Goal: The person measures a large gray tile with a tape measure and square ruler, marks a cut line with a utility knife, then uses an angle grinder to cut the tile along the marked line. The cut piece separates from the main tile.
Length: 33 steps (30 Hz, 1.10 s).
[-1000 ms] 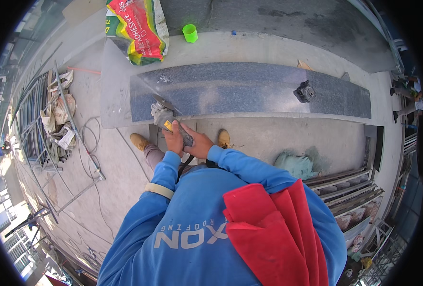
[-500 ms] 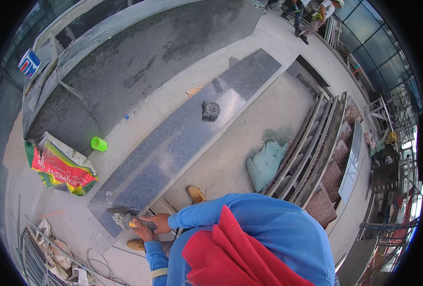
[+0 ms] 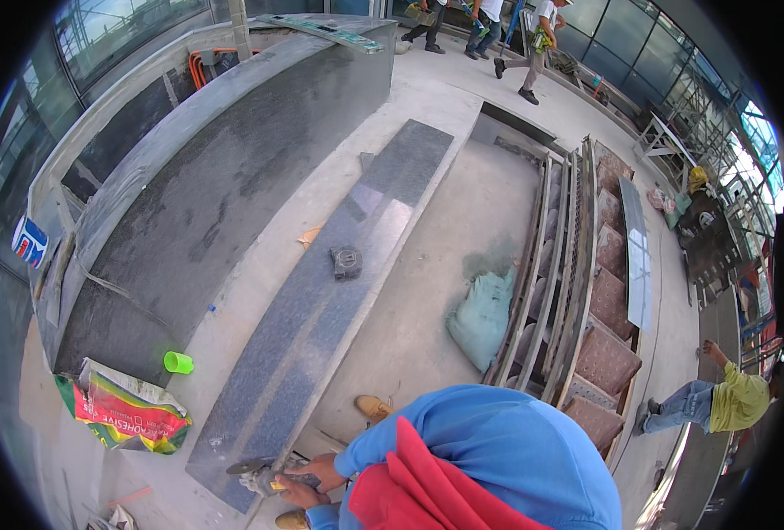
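Note:
My left hand (image 3: pixel 302 493) and my right hand (image 3: pixel 326 472) are both closed round a small angle grinder (image 3: pixel 259 481), the left nearer its disc (image 3: pixel 249 465). The disc is held at the near end of a long, speckled grey stone slab (image 3: pixel 290 358), by its edge; whether it touches the stone I cannot tell. Farther up the slab lies a dark, squarish thing like a tape measure (image 3: pixel 346 262). A tan boot (image 3: pixel 374 406) of mine stands beside the slab's right edge.
Left of the slab are a red-green adhesive bag (image 3: pixel 131 411), a bright green cup (image 3: pixel 178 362) and a dark stone-faced curb (image 3: pixel 206 203). To the right sit a pale green sack (image 3: pixel 482 320) and stacked metal frames (image 3: pixel 547 265). A person in a yellow-green shirt (image 3: pixel 735 397) stands at far right; others walk beyond.
The view has shifted, with the slab and grinder lower in the picture. A person in yellow-green has come into view at right. Both my hands still hold the grinder at the slab's near end.

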Tool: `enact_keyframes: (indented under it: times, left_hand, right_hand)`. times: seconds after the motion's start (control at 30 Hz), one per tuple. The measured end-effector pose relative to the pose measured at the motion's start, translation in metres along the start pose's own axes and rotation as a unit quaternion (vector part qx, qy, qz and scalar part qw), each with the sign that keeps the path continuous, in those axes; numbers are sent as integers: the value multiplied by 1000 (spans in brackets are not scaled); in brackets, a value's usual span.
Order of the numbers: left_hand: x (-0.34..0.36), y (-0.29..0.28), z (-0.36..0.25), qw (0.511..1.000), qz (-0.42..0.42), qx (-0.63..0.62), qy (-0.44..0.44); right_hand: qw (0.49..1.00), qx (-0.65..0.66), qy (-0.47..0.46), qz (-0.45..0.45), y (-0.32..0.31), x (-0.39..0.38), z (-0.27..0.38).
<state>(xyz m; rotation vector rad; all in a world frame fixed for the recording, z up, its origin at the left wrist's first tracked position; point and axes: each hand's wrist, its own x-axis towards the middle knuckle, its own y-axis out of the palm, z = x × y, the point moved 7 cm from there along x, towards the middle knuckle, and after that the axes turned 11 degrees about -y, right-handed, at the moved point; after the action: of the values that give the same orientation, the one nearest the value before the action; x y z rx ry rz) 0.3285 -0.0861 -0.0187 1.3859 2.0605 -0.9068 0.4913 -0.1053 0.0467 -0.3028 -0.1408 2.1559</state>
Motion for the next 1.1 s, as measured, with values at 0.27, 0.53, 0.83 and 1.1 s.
enact_keyframes:
  times: [0.27, 0.53, 0.83, 1.1]
  left_hand:
    - [47, 37, -18, 992, 94, -85, -22]
    - [68, -37, -51, 995, 17, -64, 74]
    - [86, -53, -80, 996, 1, -16, 88]
    - [105, -58, -57, 997, 13, -41, 59]
  right_hand:
    - [999, -35, 42, 3, -20, 52, -36]
    - [998, -23, 54, -36, 31, 106, -1]
    - [997, -22, 53, -47, 40, 142, -7]
    - [997, 22, 71, -32, 51, 143, -14]
